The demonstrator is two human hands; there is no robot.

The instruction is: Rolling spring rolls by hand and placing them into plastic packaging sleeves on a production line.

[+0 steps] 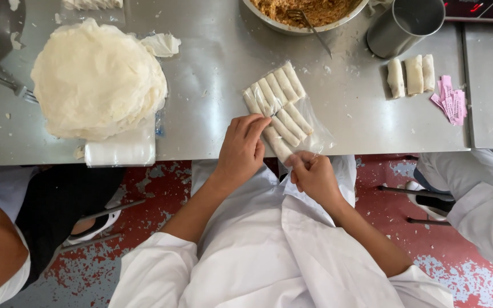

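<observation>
At the near edge of the steel bench point(212, 74), the left hand point(241, 149) rests its fingers on the rolls inside a clear plastic bag point(309, 128), pressing rather than gripping. The right hand point(313, 175) pinches the bag's open edge.

In the inspector's judgement, the step is best done by keeping the bag mouth taut while the rolls are kept flat and parallel, so no wrapper tears.

Count: about nine spring rolls point(278, 105) lie in the bag, though overlap makes this uncertain. Three loose rolls point(411, 74) lie at the far right. One stack of round wrappers point(98, 77), one bowl of filling point(306, 14) with a fork point(309, 23), and one metal cup point(403, 25) are present.
</observation>
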